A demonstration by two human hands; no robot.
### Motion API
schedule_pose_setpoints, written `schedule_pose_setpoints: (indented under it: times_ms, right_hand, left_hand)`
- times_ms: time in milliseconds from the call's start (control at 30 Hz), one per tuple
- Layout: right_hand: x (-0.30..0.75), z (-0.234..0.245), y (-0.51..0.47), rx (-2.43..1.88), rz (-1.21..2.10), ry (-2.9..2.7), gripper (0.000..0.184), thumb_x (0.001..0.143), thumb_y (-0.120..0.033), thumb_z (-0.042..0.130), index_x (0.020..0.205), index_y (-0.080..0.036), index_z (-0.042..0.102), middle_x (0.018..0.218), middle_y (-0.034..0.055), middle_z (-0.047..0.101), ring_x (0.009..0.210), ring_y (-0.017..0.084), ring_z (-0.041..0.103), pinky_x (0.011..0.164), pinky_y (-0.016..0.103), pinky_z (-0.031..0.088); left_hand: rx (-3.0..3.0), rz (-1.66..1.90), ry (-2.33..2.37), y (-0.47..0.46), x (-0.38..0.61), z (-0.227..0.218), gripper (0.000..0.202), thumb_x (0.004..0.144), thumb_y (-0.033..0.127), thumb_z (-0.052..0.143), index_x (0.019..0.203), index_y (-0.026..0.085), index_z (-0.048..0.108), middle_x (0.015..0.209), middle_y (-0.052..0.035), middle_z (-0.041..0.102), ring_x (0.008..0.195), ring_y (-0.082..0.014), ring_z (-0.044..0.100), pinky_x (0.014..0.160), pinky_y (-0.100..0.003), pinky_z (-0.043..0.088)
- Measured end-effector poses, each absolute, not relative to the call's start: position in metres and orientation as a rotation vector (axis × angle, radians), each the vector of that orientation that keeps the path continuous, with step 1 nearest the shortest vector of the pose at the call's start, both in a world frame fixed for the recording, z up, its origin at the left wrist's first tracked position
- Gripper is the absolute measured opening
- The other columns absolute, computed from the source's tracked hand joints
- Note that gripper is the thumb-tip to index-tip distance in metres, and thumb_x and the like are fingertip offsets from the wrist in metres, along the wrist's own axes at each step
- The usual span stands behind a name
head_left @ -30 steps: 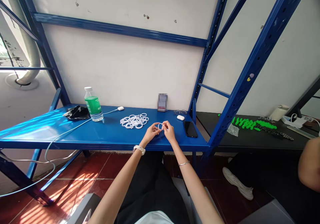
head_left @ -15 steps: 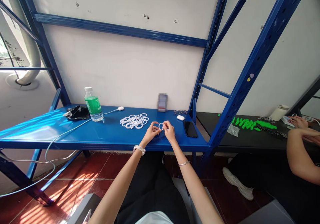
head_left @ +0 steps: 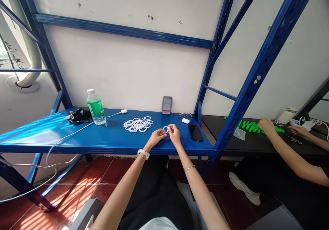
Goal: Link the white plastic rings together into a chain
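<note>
Between my two hands a white ring (head_left: 165,129) is held just above the front part of the blue table (head_left: 113,136). My left hand (head_left: 155,137) grips its left side with the fingertips, the watch-like white band (head_left: 143,154) on that wrist. On the other side, my right hand (head_left: 174,134) pinches the ring between thumb and fingers. Left of my hands lies a loose pile of white rings (head_left: 138,124) on the table. A black phone (head_left: 195,132) rests flat to the right of my right hand.
A water bottle (head_left: 96,108) stands at left beside a black plastic bag (head_left: 79,115). A white cable (head_left: 77,130) crosses the table. At the back are a propped device (head_left: 167,105), glasses (head_left: 185,115) and a white case (head_left: 185,121). A co-worker's hand (head_left: 266,125) reaches over green pieces (head_left: 250,126).
My left fingers have shifted slightly on the ring, which has tilted a little. At right, the co-worker's arm has reached left to the green pieces.
</note>
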State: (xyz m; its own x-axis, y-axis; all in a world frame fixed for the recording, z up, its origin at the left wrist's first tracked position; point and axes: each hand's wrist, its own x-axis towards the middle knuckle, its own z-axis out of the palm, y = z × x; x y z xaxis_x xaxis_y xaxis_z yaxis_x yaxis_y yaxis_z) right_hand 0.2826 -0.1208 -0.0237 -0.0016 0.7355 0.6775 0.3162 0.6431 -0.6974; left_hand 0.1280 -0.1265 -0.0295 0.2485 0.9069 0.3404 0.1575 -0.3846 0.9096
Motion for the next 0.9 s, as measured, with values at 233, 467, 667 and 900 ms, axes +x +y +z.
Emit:
schedule_pose_setpoints:
  times_ms: [233, 467, 667, 900]
  right_hand:
    - [0.2821, -0.025, -0.1202, -0.897, 0.43, -1.601, 0.021, 0.09, -0.041, 0.051, 0.09, -0.022, 0.059, 0.077, 0.0034, 0.067, 0.07, 0.02, 0.064, 0.066, 0.03, 0.051]
    - [0.282, -0.0234, -0.1217, -0.911, 0.42, -1.619, 0.024, 0.09, -0.045, 0.053, 0.093, -0.022, 0.061, 0.073, 0.0021, 0.065, 0.065, 0.019, 0.062, 0.062, 0.029, 0.049]
    - [0.2819, -0.0211, -0.124, -0.913, 0.405, -1.627, 0.027, 0.09, -0.048, 0.053, 0.092, -0.022, 0.062, 0.065, -0.0009, 0.057, 0.057, 0.017, 0.054, 0.055, 0.027, 0.044]
    - [0.2819, -0.0227, -0.122, -0.888, 0.449, -1.631, 0.027, 0.091, -0.044, 0.052, 0.094, -0.021, 0.066, 0.079, 0.0051, 0.068, 0.071, 0.02, 0.065, 0.064, 0.03, 0.05]
  left_hand:
    - [1.684, 1.223, 0.984, -0.1294, 0.1285, -0.0261, 0.05, 0.071, 0.066, 0.068, 0.078, 0.018, 0.063, 0.066, -0.0013, 0.065, 0.062, -0.0166, 0.061, 0.062, -0.027, 0.049]
    - [1.669, 1.273, 0.934, -0.1301, 0.1288, -0.0237, 0.058, 0.078, 0.074, 0.055, 0.079, 0.017, 0.063, 0.067, -0.0039, 0.067, 0.058, -0.0154, 0.06, 0.061, -0.028, 0.051]
    - [1.651, 1.27, 0.948, -0.1282, 0.1285, -0.0254, 0.061, 0.079, 0.077, 0.049, 0.076, 0.017, 0.06, 0.063, -0.0042, 0.066, 0.055, -0.0154, 0.059, 0.06, -0.028, 0.05]
    - [1.634, 1.281, 0.963, -0.1263, 0.1282, -0.0268, 0.06, 0.08, 0.077, 0.047, 0.07, 0.019, 0.055, 0.061, -0.0037, 0.065, 0.054, -0.0155, 0.059, 0.06, -0.028, 0.049]
